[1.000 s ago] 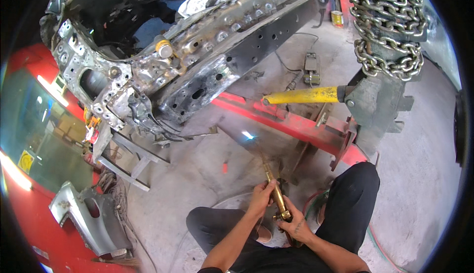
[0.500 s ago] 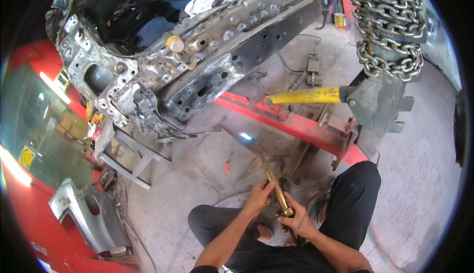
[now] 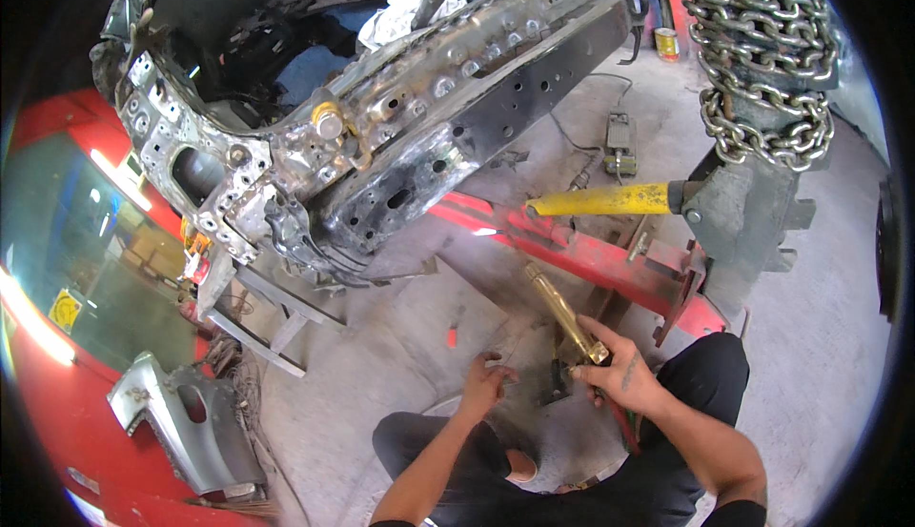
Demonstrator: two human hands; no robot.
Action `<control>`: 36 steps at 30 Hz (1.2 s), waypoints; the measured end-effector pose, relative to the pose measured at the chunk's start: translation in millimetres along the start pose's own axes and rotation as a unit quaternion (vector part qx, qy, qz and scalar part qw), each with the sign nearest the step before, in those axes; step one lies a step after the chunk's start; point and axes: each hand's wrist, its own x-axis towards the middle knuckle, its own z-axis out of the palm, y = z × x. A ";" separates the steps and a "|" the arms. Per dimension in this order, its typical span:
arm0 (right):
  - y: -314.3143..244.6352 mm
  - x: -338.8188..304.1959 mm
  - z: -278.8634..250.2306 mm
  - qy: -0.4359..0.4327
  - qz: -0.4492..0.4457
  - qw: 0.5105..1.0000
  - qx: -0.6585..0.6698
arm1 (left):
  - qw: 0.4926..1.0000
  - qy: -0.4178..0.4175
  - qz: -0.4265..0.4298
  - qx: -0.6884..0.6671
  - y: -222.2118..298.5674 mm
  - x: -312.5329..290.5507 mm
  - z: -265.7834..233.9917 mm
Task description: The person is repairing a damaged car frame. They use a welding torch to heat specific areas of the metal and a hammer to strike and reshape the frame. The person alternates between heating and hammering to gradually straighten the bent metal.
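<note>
My right hand (image 3: pixel 624 374) grips the brass gas torch (image 3: pixel 560 310) near its valve end, fingers wrapped round it. The torch points up and to the left, and a small white flame (image 3: pixel 486 233) shows off its tip, in front of the red beam (image 3: pixel 591 258). Hoses run down from my right hand. To the left of the torch, apart from it, my left hand (image 3: pixel 484 389) is in the air with bent, loosely parted fingers and nothing seen in it. Beyond the flame stands a bare-metal vehicle front frame (image 3: pixel 419 112) with a long black crossmember (image 3: pixel 496 117).
A yellow ram (image 3: pixel 605 200) leans to a grey post wrapped in heavy chain (image 3: pixel 767 79). A foot pedal (image 3: pixel 620 141) lies on the floor. A metal stand (image 3: pixel 257 322) is under the frame. A silver fender (image 3: pixel 191 427) leans by the red wall. A small red piece (image 3: pixel 452 337) lies ahead.
My left hand has let go of the torch and moved off it. My right hand has carried the torch up and to the right, and the view has shifted slightly.
</note>
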 end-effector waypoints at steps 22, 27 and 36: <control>19.7 6.5 -14.0 0.044 0.053 0.992 0.105 | 0.999 -0.013 0.009 0.044 -7.1 43.9 31.0; 18.9 10.0 -14.0 0.060 0.035 0.992 0.110 | 0.995 -0.014 0.057 0.078 2.6 37.0 34.6; 9.3 10.0 -17.4 0.084 -0.024 0.989 0.119 | 0.925 0.029 0.255 0.282 75.3 -1.3 50.2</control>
